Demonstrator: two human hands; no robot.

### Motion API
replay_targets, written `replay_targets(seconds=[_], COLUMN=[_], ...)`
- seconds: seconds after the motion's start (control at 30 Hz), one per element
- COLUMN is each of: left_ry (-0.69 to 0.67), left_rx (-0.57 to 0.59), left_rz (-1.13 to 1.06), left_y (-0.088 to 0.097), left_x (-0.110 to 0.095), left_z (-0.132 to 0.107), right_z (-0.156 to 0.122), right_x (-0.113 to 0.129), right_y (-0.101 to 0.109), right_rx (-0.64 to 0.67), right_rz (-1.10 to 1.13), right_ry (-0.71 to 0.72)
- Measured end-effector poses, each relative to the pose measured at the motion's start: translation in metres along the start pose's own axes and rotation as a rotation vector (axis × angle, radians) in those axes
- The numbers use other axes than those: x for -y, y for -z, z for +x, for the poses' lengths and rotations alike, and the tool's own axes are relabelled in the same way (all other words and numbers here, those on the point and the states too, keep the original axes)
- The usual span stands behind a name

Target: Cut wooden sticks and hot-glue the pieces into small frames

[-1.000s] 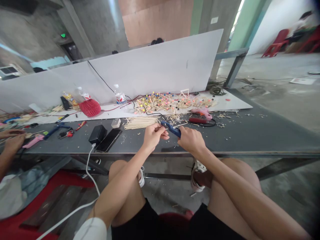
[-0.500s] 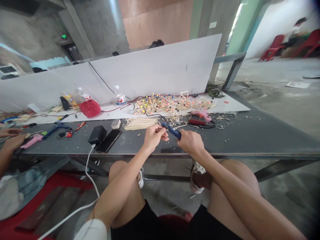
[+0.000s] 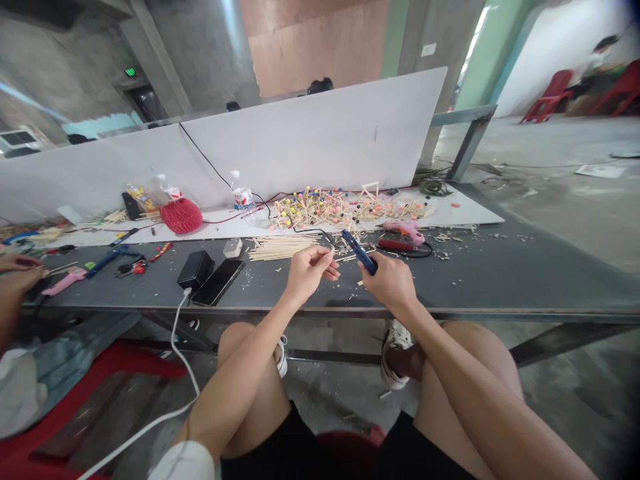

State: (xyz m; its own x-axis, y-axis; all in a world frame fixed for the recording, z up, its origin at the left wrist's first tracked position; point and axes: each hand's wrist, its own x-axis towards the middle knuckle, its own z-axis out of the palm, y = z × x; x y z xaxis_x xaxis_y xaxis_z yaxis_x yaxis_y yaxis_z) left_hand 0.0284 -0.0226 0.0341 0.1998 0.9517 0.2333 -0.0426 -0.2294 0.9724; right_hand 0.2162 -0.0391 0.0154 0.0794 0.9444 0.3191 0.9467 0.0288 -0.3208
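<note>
My right hand (image 3: 387,280) is wrapped round a slim dark blue tool (image 3: 359,252) that looks like a cutter. It slants up and to the left above the table, its far end apart from my left hand. My left hand (image 3: 310,272) is closed in a pinch, thumb against forefinger. Whatever its fingertips hold is too small to make out. Just beyond it lies a bundle of thin wooden sticks (image 3: 280,248). Behind both hands is a heap of short sticks with coloured ball ends (image 3: 315,207).
A pink glue gun (image 3: 411,232) and a red-handled tool (image 3: 397,245) lie to the right. Leftward are a phone (image 3: 219,281), a black adapter (image 3: 195,269) and a red mesh bag (image 3: 181,216). A co-worker's hands (image 3: 23,273) are at far left. A white board (image 3: 325,137) stands behind.
The blue tool has come away from my left fingertips and tipped more upright, as my right hand shifted slightly right. My left hand stays pinched in nearly the same place.
</note>
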Motion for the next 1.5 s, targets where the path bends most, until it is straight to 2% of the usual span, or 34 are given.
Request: replay_targets(seconds=[0.23,0.37,0.47,0.67,0.8,0.97,1.1,1.2,1.33,1.5], left_ry=[-0.051,-0.087,-0.133,-0.166,-0.137,-0.119,-0.094,-0.082,-0.063,-0.099], left_rx=[0.001,-0.096,-0.182,-0.234,-0.229,-0.241,-0.229,-0.231,-0.209,-0.16], left_rz=[0.052,0.178,0.232,0.315,0.397,0.427,0.443,0.466,0.51,0.584], left_y=[0.004,0.017,0.032,0.055,0.06,0.064,0.068,0.068,0.062,0.059], left_x=[0.003,0.006,0.008,0.007,0.007,0.013,0.019,0.022,0.023,0.016], left_z=[0.002,0.009,0.014,0.018,0.013,0.006,0.002,0.0,-0.004,-0.009], right_z=[0.003,0.009,0.013,0.01,0.004,-0.001,0.004,0.011,0.015,0.011], right_x=[-0.017,-0.034,-0.054,-0.1,-0.13,-0.165,-0.191,-0.207,-0.216,-0.203], right_y=[0.002,0.01,0.013,0.003,-0.006,-0.011,-0.017,-0.022,-0.029,-0.032], right_rx=[-0.02,0.022,0.086,0.151,0.144,0.097,0.034,0.037,0.058,0.063], right_rz=[0.015,-0.054,-0.135,-0.298,-0.339,-0.285,-0.299,-0.356,-0.416,-0.406], right_ry=[-0.054,-0.084,-0.112,-0.141,-0.096,-0.048,-0.03,-0.002,0.009,-0.109])
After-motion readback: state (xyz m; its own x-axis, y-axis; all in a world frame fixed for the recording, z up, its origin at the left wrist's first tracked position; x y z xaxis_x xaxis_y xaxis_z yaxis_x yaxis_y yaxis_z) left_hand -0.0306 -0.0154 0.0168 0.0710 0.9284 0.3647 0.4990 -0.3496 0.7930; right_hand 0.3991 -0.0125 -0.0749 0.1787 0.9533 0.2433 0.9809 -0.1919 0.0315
